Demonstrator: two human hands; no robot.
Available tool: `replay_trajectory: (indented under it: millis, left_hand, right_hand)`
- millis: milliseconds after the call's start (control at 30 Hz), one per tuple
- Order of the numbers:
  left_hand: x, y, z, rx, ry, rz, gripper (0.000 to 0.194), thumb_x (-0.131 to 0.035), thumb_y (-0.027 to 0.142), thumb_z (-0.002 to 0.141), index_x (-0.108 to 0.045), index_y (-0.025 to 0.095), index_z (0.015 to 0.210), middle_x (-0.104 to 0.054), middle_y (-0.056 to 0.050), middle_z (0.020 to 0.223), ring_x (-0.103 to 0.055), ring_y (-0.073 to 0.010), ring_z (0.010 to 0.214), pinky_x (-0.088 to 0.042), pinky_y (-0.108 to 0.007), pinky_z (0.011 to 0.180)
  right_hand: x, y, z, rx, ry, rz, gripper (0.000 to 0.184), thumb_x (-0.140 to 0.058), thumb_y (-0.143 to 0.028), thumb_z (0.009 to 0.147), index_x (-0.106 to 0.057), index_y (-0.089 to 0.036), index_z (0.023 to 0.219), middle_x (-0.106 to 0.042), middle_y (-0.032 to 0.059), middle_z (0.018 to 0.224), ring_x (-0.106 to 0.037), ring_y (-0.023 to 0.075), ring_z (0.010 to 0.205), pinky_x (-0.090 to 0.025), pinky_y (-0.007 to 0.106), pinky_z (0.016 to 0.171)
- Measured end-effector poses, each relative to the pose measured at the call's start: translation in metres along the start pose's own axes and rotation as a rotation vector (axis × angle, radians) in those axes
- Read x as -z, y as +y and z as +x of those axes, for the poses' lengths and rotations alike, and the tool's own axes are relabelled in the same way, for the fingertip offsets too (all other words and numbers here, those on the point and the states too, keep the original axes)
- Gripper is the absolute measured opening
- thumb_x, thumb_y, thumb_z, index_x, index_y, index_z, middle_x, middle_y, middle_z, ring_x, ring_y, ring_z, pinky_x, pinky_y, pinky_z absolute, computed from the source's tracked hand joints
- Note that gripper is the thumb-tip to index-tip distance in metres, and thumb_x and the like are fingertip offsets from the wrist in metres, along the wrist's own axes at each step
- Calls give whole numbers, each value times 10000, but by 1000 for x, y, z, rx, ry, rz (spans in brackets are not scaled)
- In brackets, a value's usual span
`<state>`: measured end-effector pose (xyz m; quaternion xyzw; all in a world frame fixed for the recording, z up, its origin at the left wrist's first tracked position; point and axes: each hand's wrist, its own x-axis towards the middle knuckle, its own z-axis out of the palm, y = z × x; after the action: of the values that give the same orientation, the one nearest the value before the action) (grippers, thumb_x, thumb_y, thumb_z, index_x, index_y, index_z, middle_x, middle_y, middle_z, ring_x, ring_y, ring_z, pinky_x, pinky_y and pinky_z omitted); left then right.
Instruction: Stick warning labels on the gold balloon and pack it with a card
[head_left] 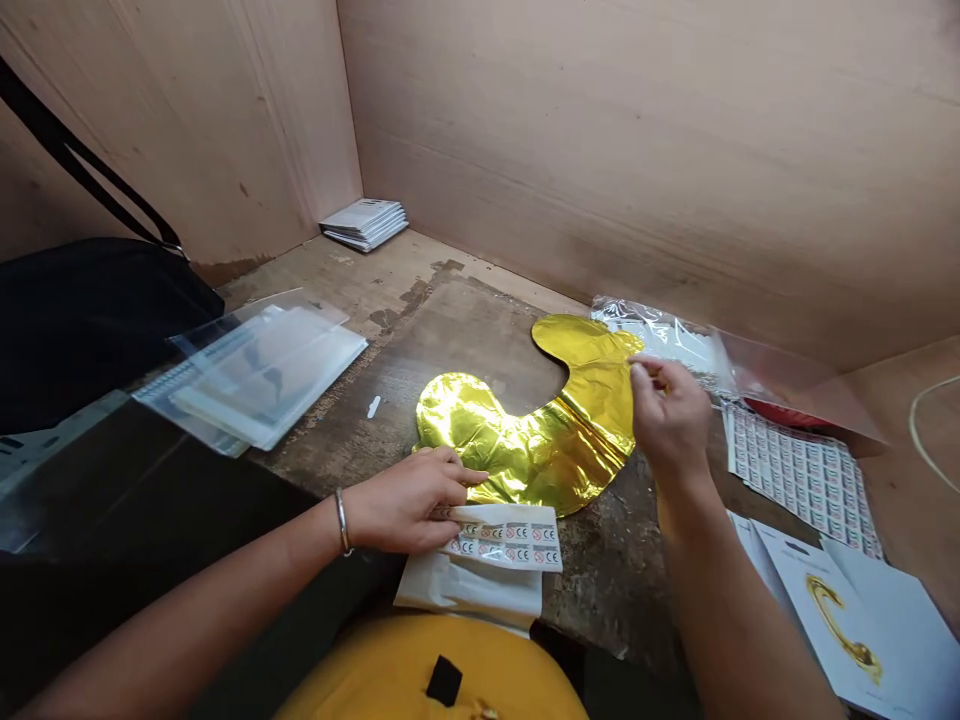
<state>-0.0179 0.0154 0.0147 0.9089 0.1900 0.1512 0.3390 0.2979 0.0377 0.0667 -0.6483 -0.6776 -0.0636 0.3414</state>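
Foil (551, 450) is pinched by the right hand (673, 415), stickers (517, 545) by the left hand (409, 502); positioning seems underway, steadiness needed.

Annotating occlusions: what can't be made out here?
All in the head view:
- Part of the label strip: covered by the left hand.
- Underside of the gold foil: faces the table.
- Rest of the black bag: cut off by the left edge.
- Header text on the printed card: too small, blurred.

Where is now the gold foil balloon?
In the head view, the gold foil balloon lies right of centre on the table, between the left hand and the right hand.
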Motion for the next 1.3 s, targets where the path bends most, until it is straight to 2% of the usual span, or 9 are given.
replay_trajectory:
  millis: [100, 200, 300, 433, 667, 967, 1033, 1167, 1300]
  left_hand:
    - [7, 7, -4, 51, 28, -147, 97, -580, 137, 749, -657, 162, 801, -686, -60, 1066, -569, -180, 880, -439, -280, 776]
    - [4, 18, -12, 277, 61, -416, 111, -593, 215, 795, -663, 133, 821, -653, -20, 771, -557, -132, 696, -413, -221, 620]
    - [-11, 29, -19, 456, 144, -778, 180, -611, 290, 824, -652, 116, 805, -631, -3, 707, -553, -110, 635, -414, -202, 580]
    - [-31, 41, -25, 556, 386, -1087, 259, -668, 334, 803, -663, 118, 947, -691, -42, 863, -611, -130, 733, -482, -241, 692]
    - [-41, 50, -29, 571, 571, -974, 188, -640, 299, 834, -679, 116, 839, -677, -28, 793, -588, -113, 715, -483, -219, 687]
    - [-48, 53, -32, 580, 505, -1012, 209, -633, 301, 834, -694, 109, 892, -677, -50, 828, -592, -128, 735, -480, -226, 683]
    - [-48, 53, -32, 608, 505, -969, 202, -624, 293, 839, -689, 103, 841, -663, -42, 784, -571, -118, 701, -464, -215, 654]
    - [-50, 53, -30, 602, 511, -915, 190, -602, 276, 854, -680, 105, 832, -660, -38, 766, -562, -123, 692, -459, -223, 649]
    - [-53, 53, -29, 524, 519, -763, 176, -569, 241, 879, -690, 116, 853, -684, -45, 817, -583, -143, 755, -460, -241, 709]
  right_hand:
    - [17, -64, -62, 217, -392, 152, 318, -574, -373, 875, -606, -211, 1146, -667, 100, 1103, -600, 251, 1054, -468, 394, 917]
    - [23, -96, -104, 171, -514, 209, 330, -591, -354, 862, -601, -239, 1170, -683, 90, 1085, -620, 254, 1011, -490, 393, 876]
    - [16, -95, -118, -46, -571, 310, 193, -552, -376, 875, -661, -223, 918, -707, 65, 881, -654, 216, 804, -513, 315, 707]
    - [12, -82, -115, -245, -693, 417, 249, -556, -420, 861, -643, -210, 759, -670, 29, 710, -612, 173, 638, -475, 265, 586]
    - [22, -84, -104, -175, -858, 403, 240, -556, -408, 849, -645, -218, 733, -664, 9, 685, -590, 150, 606, -459, 250, 567]
    - [21, -82, -93, 95, -805, 258, 197, -545, -327, 866, -628, -236, 711, -653, 19, 702, -595, 154, 644, -454, 274, 606]
    - [18, -88, -97, 119, -678, 199, 169, -545, -304, 873, -640, -239, 749, -657, 27, 741, -603, 167, 682, -466, 295, 644]
    - [8, -114, -110, 161, -222, 83, 113, -577, -233, 866, -652, -221, 949, -662, 71, 908, -599, 221, 868, -474, 375, 819]
    - [-5, -137, -119, 272, -264, 162, 178, -612, -186, 844, -642, -180, 1020, -656, 84, 939, -576, 220, 883, -477, 400, 844]
